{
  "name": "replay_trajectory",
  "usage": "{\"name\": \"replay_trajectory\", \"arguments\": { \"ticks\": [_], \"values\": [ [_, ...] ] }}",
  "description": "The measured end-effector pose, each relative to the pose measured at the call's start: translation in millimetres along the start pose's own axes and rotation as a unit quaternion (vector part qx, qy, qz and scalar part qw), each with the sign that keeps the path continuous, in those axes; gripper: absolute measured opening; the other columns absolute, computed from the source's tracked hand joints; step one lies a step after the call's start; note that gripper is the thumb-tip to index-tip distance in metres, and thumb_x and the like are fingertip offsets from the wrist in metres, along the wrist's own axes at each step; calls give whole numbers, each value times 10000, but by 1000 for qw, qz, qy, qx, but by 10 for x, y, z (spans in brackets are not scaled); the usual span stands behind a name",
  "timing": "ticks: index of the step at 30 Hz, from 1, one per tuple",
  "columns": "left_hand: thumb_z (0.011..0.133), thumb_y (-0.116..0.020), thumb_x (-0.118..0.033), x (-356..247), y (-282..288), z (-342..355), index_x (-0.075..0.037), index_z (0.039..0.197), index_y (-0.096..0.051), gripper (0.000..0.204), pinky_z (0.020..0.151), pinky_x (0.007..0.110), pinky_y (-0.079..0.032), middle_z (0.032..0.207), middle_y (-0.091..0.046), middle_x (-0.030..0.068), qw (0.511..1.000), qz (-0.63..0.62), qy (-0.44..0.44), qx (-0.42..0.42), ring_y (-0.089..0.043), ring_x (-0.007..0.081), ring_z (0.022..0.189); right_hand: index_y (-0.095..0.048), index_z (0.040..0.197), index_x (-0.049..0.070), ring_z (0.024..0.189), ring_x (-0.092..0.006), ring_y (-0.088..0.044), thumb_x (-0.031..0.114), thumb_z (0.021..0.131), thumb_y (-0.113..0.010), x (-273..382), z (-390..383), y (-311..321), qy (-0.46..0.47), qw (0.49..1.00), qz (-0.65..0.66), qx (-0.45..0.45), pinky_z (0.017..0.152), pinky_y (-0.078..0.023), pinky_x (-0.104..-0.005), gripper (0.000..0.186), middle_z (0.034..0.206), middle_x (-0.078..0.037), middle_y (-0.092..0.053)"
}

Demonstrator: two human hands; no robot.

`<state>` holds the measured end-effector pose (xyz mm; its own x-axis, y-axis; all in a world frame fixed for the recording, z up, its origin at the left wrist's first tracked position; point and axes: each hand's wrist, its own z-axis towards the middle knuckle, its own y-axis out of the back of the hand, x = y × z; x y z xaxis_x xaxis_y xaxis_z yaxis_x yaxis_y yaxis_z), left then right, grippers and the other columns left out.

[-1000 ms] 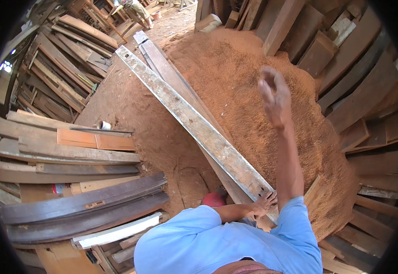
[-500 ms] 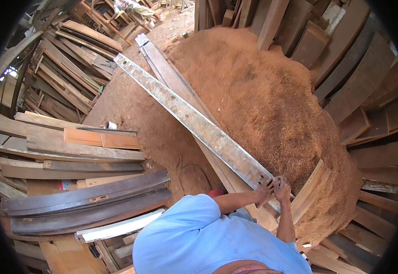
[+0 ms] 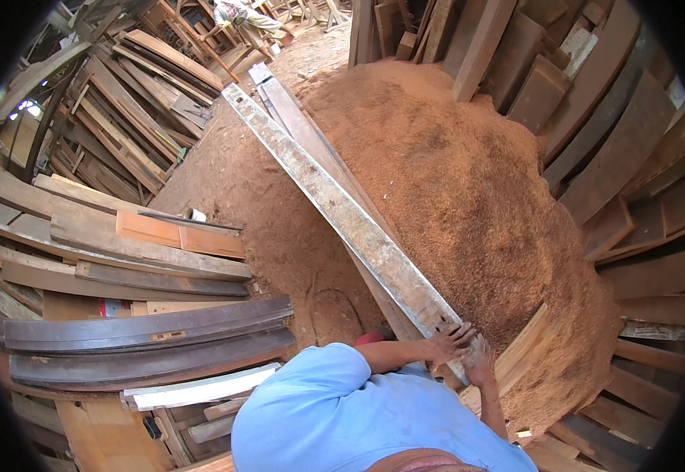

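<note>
A long, weathered plank [image 3: 342,214] with pale, worn paint slants from far left to near right and ends under my hands. My left hand [image 3: 451,343] lies across its near end, fingers stretched out and apart on the board. Right beside it, my right hand [image 3: 480,362] is closed at the plank's right edge; its fingertips are partly hidden. Beneath this board runs a second long plank [image 3: 311,138], crossing at a slight angle, its far end showing to the right.
A large mound of reddish-brown sawdust [image 3: 452,197] rises on the right. Boards [image 3: 531,110] lean behind it. Stacked timber lies on the left, including dark curved-looking boards [image 3: 146,334] and an orange panel [image 3: 177,234]. A person [image 3: 244,17] is at the far back.
The upper plank's far end has swung slightly right, nearer the lower plank's end. My left hand's fingers have spread out. The whole view has shifted a little.
</note>
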<state>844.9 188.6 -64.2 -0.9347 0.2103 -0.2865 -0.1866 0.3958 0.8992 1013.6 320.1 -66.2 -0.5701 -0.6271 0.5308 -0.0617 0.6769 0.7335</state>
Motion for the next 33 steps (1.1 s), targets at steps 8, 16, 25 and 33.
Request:
{"name": "replay_trajectory", "arguments": {
  "ticks": [8,16,25,33],
  "values": [
    [489,-909,-457,-16,146,-24,-37,1454,-445,1149,1218,626,-62,1651,-48,359,1000,-26,-16,2,-2,508,1549,-88,1613,-5,1529,-438,-148,601,614,-879,409,-279,79,-41,989,-140,32,1243,-102,-586,1411,1662,-253,-128],
    [500,-897,-430,-14,264,-82,-28,1469,-433,1148,1222,626,-53,1649,-40,366,999,-39,-15,17,-2,513,1548,-61,1617,2,1522,-510,-95,650,547,-893,421,-330,34,-16,985,-168,35,1231,-65,-624,1502,1646,-304,-105],
    [528,-895,-444,80,68,-111,-73,1504,-442,1139,1222,618,-80,1656,-49,351,1000,-29,-5,-10,0,504,1552,-362,1511,-3,1432,-446,-304,391,852,-607,397,-362,-600,-5,947,-266,-181,1191,-170,-616,807,1566,-238,-323],
    [894,-583,-619,238,321,27,37,1578,-215,1017,1233,576,-124,1632,-270,268,986,-161,30,-15,-205,412,1537,-659,1088,19,1119,-441,-604,167,876,-599,591,-605,-398,-101,989,-80,-71,873,-555,-538,265,1171,-223,-603]
  ]
}}
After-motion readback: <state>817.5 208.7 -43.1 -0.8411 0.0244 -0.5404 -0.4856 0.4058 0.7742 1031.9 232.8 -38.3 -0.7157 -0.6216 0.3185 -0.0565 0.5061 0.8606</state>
